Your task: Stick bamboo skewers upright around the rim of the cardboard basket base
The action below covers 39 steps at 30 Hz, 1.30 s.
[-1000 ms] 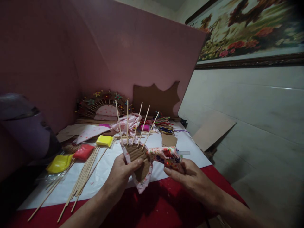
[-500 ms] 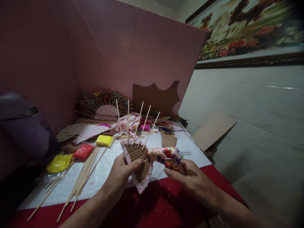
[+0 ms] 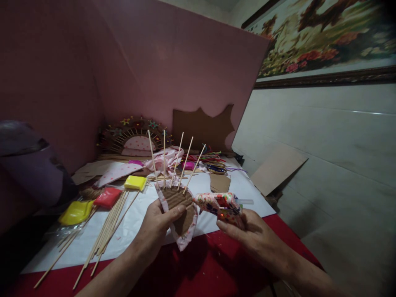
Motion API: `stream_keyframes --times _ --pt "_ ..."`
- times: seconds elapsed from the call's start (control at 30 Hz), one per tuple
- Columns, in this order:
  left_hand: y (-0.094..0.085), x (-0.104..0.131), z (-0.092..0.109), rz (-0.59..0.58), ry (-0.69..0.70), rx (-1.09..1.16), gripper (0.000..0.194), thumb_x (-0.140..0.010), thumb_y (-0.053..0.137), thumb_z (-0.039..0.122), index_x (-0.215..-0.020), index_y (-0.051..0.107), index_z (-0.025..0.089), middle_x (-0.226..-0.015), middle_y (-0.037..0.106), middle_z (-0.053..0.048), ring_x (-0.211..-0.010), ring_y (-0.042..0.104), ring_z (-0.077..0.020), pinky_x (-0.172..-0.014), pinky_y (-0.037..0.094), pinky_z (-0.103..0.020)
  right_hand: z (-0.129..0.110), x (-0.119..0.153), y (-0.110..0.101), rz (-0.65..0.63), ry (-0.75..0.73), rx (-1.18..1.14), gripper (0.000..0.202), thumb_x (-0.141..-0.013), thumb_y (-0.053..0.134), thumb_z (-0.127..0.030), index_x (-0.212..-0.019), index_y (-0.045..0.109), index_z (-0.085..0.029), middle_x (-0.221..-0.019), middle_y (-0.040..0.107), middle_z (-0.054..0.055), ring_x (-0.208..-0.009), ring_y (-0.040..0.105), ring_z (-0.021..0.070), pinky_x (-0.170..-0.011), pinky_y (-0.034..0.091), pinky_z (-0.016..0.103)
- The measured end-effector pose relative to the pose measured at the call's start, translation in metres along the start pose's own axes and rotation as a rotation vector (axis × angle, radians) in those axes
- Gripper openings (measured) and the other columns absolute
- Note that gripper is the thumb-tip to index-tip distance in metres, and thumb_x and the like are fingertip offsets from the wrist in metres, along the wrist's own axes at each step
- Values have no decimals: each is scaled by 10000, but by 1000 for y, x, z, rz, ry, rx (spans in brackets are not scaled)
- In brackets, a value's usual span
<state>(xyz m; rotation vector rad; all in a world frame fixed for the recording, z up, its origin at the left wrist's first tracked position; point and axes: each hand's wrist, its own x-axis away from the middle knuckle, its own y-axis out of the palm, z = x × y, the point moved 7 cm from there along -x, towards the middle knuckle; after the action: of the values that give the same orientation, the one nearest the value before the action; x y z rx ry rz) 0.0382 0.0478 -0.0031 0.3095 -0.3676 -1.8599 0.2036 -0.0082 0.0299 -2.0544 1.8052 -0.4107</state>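
Observation:
My left hand [image 3: 161, 225] pinches a cardboard piece [image 3: 185, 222] edged with pale pink fabric, its thumb lying across the brown face. Several thin wooden sticks [image 3: 164, 161] fan upward from the piece's top edge. In my right hand [image 3: 253, 235] is a hot glue gun [image 3: 219, 204] with a floral pattern. Its nozzle points left at the right edge of the cardboard, close to the rightmost stick; whether they touch I cannot tell. A clear glue stick [image 3: 246, 201] juts from the gun's rear, and a small red light glows on its side.
Loose wooden sticks [image 3: 107, 231] lie on the white sheet [image 3: 133, 231] at left, beside yellow [image 3: 76, 212] and red [image 3: 108, 197] clay packets. Behind stand a decorated cardboard arch [image 3: 136, 132], crumpled pink fabric [image 3: 165, 161], scissors [image 3: 216, 168] and a cut cardboard sheet [image 3: 201, 128].
The glue gun has shifted slightly right in my right hand's grip. The cardboard piece with its sticks has moved a little left in view.

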Motion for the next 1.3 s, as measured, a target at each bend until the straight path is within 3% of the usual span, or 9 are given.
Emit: stream_keyframes --times 0.23,0.47,0.9,1.07,1.3 --pt "1 2 0 -24 -18 -35 244 -701 637 197 -939 643 145 -883 687 -89 -796 612 -225 -771 451 -355 -10 -2 -7 74 -26 39 361 -787 496 -449 -600 310 -202 -623 263 -37 -562 265 106 -523 271 241" --pt "1 2 -1 -29 -10 -34 242 -694 645 200 -929 645 142 -888 690 -95 -801 612 -235 -757 454 -346 -10 -4 -3 31 -40 57 371 -797 475 -464 -598 303 -201 -611 249 -37 -554 253 104 -517 268 242" --pt "2 2 -1 -43 -37 -33 238 -717 625 196 -949 630 145 -901 678 -95 -814 613 -233 -766 450 -352 -7 -3 -8 105 -45 47 382 -781 515 -434 -571 301 -198 -604 260 -42 -545 261 98 -503 270 236" --pt "1 0 0 -28 -27 -38 250 -704 635 195 -948 633 141 -891 684 -97 -810 618 -235 -760 457 -348 -5 -2 -5 48 -42 53 359 -795 497 -418 -590 297 -200 -614 265 -36 -552 253 101 -507 262 238" --pt "2 2 -3 -56 -28 -47 243 -716 627 198 -954 630 145 -852 682 -79 -807 617 -241 -753 456 -360 -8 -2 -7 85 -47 62 349 -786 495 -429 -587 326 -197 -616 276 -37 -563 280 105 -530 283 237"
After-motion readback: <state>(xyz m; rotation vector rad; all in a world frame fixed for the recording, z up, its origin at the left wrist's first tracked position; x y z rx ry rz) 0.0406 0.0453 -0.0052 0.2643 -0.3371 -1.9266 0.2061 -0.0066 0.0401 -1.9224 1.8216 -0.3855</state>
